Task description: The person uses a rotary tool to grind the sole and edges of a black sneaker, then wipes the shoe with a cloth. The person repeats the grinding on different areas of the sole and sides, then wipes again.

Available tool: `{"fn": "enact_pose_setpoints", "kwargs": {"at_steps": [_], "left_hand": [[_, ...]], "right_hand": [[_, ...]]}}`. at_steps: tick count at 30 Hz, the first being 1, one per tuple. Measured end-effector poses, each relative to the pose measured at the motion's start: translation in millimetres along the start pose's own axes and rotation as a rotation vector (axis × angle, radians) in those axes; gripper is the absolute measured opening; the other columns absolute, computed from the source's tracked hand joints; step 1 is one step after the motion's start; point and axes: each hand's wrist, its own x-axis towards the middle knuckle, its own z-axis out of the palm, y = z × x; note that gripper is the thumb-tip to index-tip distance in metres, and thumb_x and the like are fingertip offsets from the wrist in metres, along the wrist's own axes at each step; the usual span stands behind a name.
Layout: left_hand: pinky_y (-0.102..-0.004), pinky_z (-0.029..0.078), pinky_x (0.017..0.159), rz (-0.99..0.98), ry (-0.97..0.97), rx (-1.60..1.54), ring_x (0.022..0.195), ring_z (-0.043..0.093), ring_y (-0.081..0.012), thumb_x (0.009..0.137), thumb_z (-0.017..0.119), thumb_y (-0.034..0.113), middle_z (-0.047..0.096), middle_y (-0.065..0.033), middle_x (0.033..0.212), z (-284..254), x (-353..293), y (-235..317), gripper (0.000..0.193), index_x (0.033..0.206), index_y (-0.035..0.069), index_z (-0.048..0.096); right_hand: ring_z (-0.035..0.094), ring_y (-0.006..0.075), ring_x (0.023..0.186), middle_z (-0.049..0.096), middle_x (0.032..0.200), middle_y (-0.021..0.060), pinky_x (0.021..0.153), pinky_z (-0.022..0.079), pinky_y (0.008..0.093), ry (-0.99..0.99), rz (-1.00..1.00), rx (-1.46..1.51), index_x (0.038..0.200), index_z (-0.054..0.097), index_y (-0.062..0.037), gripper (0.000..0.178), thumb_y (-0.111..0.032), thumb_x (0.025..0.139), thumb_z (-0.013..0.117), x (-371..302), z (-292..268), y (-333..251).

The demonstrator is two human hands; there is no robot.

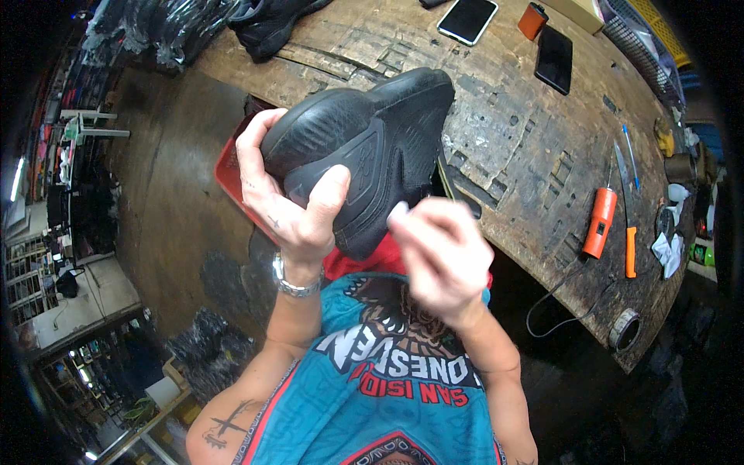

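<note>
On my feed, far left, I log cluttered shelves and, toward the top, a heap of dark goods in clear plastic. Next, a red tray-like object, partly hidden behind the left hand. Above it, a second dark shoe, cut off by the upper edge, lies on the worn wooden desk. The left hand, wristwatch below it, is clamped around the black shoe, which is tilted and raised between the wearer's torso and the desk. Right hand: apart from the left, fingers curled and blurred, tips at the shoe's near edge; I cannot tell whether they pinch anything. Rightward on the desk: white-edged phone, small orange object, black phone, orange corded tool, tape roll near the corner, orange-handled knife, blue pen beside its blade, crumpled white paper.
</note>
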Motion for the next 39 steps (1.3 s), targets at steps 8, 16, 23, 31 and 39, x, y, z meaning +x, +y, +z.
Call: {"fn": "enact_pose_setpoints", "kwargs": {"at_steps": [8,16,23,31,39], "left_hand": [[-0.0361,0.049,0.093,0.043,-0.003,0.033,0.1,0.06,-0.021,0.069,0.079,0.023,0.058,-0.0112,0.114,-5.1,-2.6,-4.6,0.07,0.13,-0.002,0.052],[-0.036,0.049,0.093,0.027,-0.005,0.005,0.101,0.058,-0.0211,0.069,0.08,0.024,0.057,-0.0114,0.116,-6.6,-4.8,-8.5,0.073,0.131,-0.001,0.051],[-0.0368,0.048,0.094,0.068,-0.031,0.066,0.103,0.057,-0.0215,0.069,0.08,0.025,0.055,-0.0117,0.117,-5.6,-5.0,-6.7,0.072,0.13,-0.002,0.051],[-0.0385,0.046,0.099,0.002,-0.028,0.03,0.108,0.056,-0.0237,0.076,0.08,0.022,0.054,-0.0133,0.12,0.0,-1.7,3.4,0.067,0.132,-0.003,0.051],[-0.0361,0.052,0.088,0.173,-0.085,-0.069,0.098,0.063,-0.0217,0.087,0.077,0.052,0.062,-0.0146,0.114,-14.8,34.0,40.7,0.079,0.132,-0.01,0.057]], "right_hand": [[0.068,0.0256,0.082,0.069,0.091,0.0138,0.073,0.055,0.0338,0.229,0.245,-0.192,0.099,0.076,-0.0001,0.013,0.002,0.087,0.072,4.1,-31.5,57.7],[0.066,0.0349,0.111,0.069,0.115,0.0193,0.1,0.05,0.0421,0.224,0.282,-0.798,0.113,0.069,-0.0004,0.027,-0.004,0.086,0.072,-4.6,-80.1,99.5],[0.062,0.039,0.118,0.064,0.128,0.0211,0.102,0.05,0.0462,-0.067,0.069,-0.211,0.117,0.072,-0.0036,0.044,-0.008,0.074,0.082,-10.1,-39.8,28.9],[0.062,0.037,0.118,0.066,0.13,0.0189,0.105,0.049,0.0537,-0.072,-0.383,-0.273,0.119,0.075,-0.0108,0.042,-0.014,0.077,0.068,17.0,2.4,25.9],[0.074,0.035,0.101,0.076,0.107,0.0219,0.094,0.057,0.0387,0.139,-0.335,-0.073,0.113,0.074,0.0072,0.04,0.017,0.075,0.063,85.8,-34.3,7.0]]}}
